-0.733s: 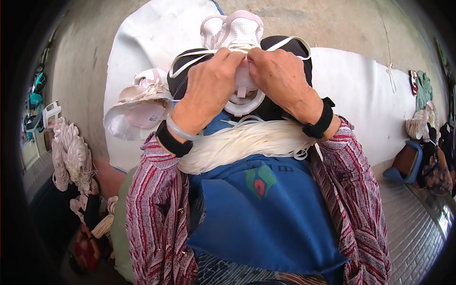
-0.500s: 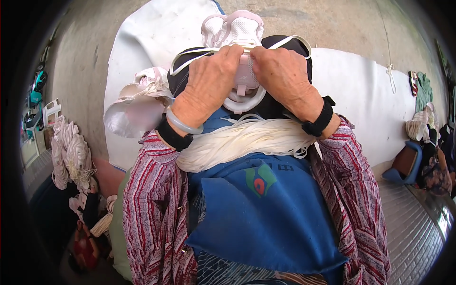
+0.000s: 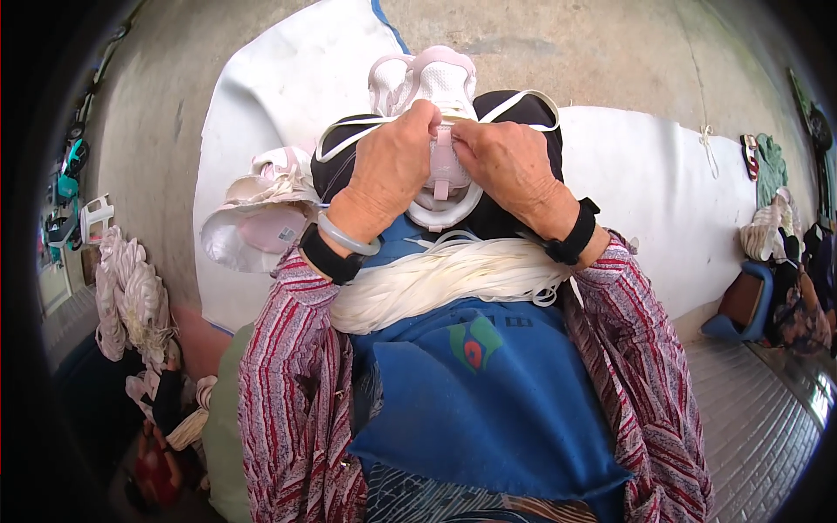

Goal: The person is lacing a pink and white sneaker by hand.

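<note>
Between my knees is a white and pink sneaker [image 3: 442,83], its toe pointing away from me and its heel opening nearest me. My left hand [image 3: 390,161] is closed in a pinch at the left side of the shoe's tongue, on a white shoelace [image 3: 349,127]. Opposite it, my right hand [image 3: 510,166] pinches the lace at the right edge. Lace ends loop outward past both hands over my dark-clad knees. Across my lap, on the blue apron [image 3: 488,392], lies a thick bundle of white shoelaces [image 3: 453,281]. Fingertips partly hide the eyelets.
Beside my left wrist are more white and pink shoe uppers [image 3: 261,213], on a white sheet [image 3: 253,96]. A second white sheet [image 3: 654,192] extends to the right. Shoes hang in a bunch [image 3: 131,296] at far left. A blue chair [image 3: 741,301] and another person are at far right.
Both hands have drawn closer to the shoe's tongue, uncovering its pink strip. The whole view has shifted a little, so the shoe and hands sit lower.
</note>
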Motion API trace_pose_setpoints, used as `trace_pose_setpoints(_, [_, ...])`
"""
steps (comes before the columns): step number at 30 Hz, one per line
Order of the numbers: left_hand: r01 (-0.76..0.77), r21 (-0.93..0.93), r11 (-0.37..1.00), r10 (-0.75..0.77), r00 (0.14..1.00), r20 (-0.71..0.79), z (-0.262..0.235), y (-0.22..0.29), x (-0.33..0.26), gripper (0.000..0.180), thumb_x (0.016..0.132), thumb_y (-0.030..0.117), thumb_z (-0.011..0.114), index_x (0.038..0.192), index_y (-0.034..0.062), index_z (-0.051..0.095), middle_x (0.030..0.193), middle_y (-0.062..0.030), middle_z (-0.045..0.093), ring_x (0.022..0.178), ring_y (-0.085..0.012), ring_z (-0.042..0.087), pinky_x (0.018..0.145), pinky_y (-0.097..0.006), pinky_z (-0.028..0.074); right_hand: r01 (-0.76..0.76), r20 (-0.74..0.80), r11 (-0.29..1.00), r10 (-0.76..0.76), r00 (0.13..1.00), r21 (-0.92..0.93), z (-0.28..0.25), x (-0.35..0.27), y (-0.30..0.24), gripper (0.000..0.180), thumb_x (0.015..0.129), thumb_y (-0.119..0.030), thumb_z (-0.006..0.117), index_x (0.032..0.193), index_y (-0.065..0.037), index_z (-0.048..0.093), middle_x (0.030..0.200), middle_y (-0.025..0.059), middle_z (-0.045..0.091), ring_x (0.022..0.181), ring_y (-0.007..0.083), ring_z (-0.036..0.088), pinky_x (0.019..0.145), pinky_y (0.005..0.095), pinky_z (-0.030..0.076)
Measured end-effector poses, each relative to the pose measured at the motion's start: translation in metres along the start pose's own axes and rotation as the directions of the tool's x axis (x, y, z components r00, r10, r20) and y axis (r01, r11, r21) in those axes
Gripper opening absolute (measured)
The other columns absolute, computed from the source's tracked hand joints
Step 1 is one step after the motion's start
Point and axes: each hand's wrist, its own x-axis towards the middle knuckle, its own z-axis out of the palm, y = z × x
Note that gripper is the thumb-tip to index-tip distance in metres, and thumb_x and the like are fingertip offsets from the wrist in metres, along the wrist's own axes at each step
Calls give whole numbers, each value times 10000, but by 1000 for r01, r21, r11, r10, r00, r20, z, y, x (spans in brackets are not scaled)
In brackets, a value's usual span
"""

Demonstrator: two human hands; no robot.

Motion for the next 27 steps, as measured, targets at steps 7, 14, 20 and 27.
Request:
trace_pose_setpoints(7, [-3, 41, 999, 6, 999, -52, 2, -1, 0, 201, 816, 69, 666, 976, 60, 546, 795, -130, 672, 773, -322, 674, 637, -398, 519, 24, 24, 999, -23, 999, -23, 5, 4, -2, 135, 844, -171, 584, 783, -55, 616, 608, 171, 627, 571, 340, 655, 503, 439, 504])
trace_pose_setpoints(14, [-200, 10, 980, 198, 960, -198, -2, 14, -19, 177, 826, 111, 671, 994, 91, 617, 869, -86, 615, 713, -317, 641, 591, -386, 512, 122, -81, 950, -102, 991, 288, -27, -3, -3, 141, 825, -158, 615, 763, -34, 591, 604, 162, 600, 571, 345, 618, 516, 448, 466])
trace_pose_setpoints(20, [-318, -83, 944, 314, 948, -58, -1, 25, -33, 125, 865, 68, 636, 970, 1, 642, 868, -130, 652, 736, -286, 653, 601, -348, 532, -98, 174, 779, -15, 985, 620, -51, -3, 13, 192, 872, -176, 629, 873, 15, 645, 679, 130, 610, 623, 241, 591, 591, 347, 465])
trace_pose_setpoints(27, [-591, -518, 618, 616, 774, -147, 12, 122, -52, 215, 821, 54, 607, 1031, 24, 638, 893, -94, 646, 745, -228, 674, 593, -287, 558, -110, 159, 774, 12, 987, 623, -53, 7, 6, 284, 982, -224, 480, 937, 24, 610, 731, 147, 585, 669, 257, 555, 648, 351, 449])
